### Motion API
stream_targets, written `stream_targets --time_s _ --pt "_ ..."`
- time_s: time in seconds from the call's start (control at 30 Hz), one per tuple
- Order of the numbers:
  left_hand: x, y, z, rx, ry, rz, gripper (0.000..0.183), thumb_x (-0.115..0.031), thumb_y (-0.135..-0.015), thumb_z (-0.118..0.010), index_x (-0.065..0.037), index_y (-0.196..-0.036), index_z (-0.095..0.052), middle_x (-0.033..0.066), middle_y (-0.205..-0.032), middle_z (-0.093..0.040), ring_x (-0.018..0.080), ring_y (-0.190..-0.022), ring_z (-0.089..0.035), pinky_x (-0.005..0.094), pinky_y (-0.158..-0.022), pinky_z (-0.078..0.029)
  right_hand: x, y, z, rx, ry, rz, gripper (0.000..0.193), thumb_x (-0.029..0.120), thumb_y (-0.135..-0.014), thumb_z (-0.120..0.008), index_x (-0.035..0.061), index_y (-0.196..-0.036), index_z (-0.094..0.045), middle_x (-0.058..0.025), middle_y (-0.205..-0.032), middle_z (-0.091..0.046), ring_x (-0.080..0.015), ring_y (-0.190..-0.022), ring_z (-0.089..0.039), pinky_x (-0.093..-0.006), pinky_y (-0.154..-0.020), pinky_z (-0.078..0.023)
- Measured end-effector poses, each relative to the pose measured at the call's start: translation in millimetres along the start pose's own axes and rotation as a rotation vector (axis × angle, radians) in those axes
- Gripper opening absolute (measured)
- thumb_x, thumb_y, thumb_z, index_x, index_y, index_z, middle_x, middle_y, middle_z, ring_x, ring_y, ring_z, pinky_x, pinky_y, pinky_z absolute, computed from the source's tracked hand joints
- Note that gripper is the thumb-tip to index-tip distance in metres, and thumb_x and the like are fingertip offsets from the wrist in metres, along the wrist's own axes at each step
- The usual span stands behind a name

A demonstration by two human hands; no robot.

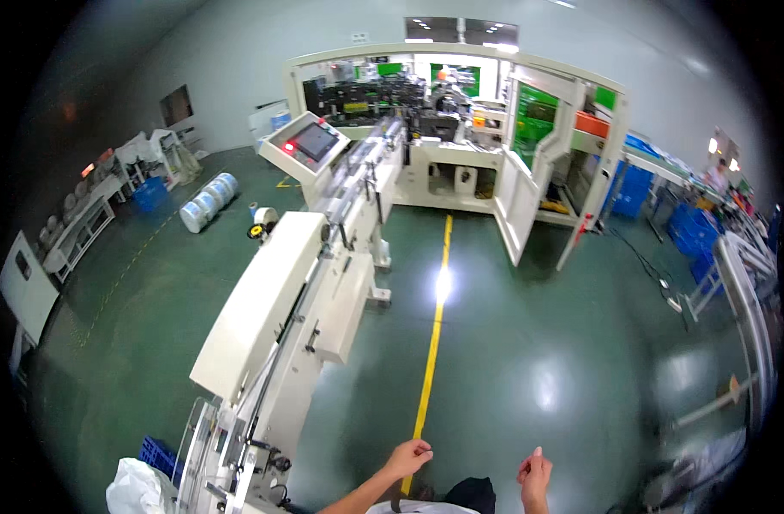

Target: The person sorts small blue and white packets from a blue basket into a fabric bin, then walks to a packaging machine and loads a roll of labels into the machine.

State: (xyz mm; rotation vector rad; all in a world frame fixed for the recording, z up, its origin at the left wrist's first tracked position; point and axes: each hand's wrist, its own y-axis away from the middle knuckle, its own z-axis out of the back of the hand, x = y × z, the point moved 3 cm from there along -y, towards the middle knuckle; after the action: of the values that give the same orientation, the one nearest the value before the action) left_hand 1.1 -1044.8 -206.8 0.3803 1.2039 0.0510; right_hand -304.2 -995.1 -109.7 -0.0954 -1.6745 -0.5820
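My left hand [406, 458] hangs low over the floor, just right of the long white conveyor [281, 394]. Its fingers are curled in toward the thumb, and nothing shows in them. Farther right, my right hand [534, 474] is up with the thumb raised and the fingers folded; no object shows in it either. Neither hand touches the machine. The conveyor runs away from me to a large white-framed machine [456, 156], past a tilted control panel [311, 144] with a dark screen. A hinged door [522, 201] of that machine stands swung out on its right side.
A yellow line [430, 360] runs along the green floor between me and the machine. Printed film rolls [208, 202] lie at the left. A white bag [139, 487] and a blue crate [159, 456] sit lower left. Blue bins [694, 227] and a metal frame [748, 300] stand right.
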Motion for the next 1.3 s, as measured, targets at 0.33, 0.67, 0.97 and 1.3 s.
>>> stream_targets --time_s 0.33,0.67,0.97,1.3 --pt "36 -243 76 -0.283 0.175 0.172 0.031 -0.026 -0.080 -0.068 -0.001 -0.098 -0.065 0.0111 -0.087 -0.069 0.0199 -0.082 -0.066 0.0326 -0.076 -0.052 40 -357 -122 0.158 0.201 0.080 0.035 0.014 -0.089 -0.058 0.0052 -0.057 -0.046 0.0025 -0.053 -0.042 -0.0057 -0.046 -0.035 -0.0248 -0.040 -0.028" --pt "-133 -464 227 -0.478 0.491 0.078 0.022 -0.013 -0.085 -0.065 0.001 -0.102 -0.062 0.0081 -0.086 -0.067 0.0136 -0.073 -0.064 0.0275 -0.068 -0.051 186 -570 -447 0.644 0.386 0.295 0.025 0.017 -0.082 -0.069 0.0012 -0.068 -0.055 0.0029 -0.061 -0.048 -0.0050 -0.056 -0.041 -0.0237 -0.051 -0.035" --pt "-177 -667 404 -0.634 0.472 -0.027 0.025 -0.018 -0.086 -0.065 -0.002 -0.104 -0.062 0.0067 -0.089 -0.067 0.0120 -0.079 -0.063 0.0269 -0.073 -0.051 205 -710 -673 0.853 0.485 0.175 0.024 0.016 -0.086 -0.067 0.0052 -0.069 -0.053 0.0039 -0.057 -0.050 -0.0036 -0.050 -0.042 -0.0211 -0.044 -0.032" --pt "-283 -785 559 -0.611 0.368 -0.083 0.023 -0.018 -0.086 -0.066 -0.003 -0.104 -0.064 0.0072 -0.087 -0.067 0.0134 -0.080 -0.064 0.0281 -0.071 -0.050 229 -857 -849 0.872 0.595 0.027 0.021 0.011 -0.084 -0.067 0.0053 -0.070 -0.053 0.0044 -0.054 -0.048 -0.0028 -0.046 -0.040 -0.0204 -0.042 -0.029"
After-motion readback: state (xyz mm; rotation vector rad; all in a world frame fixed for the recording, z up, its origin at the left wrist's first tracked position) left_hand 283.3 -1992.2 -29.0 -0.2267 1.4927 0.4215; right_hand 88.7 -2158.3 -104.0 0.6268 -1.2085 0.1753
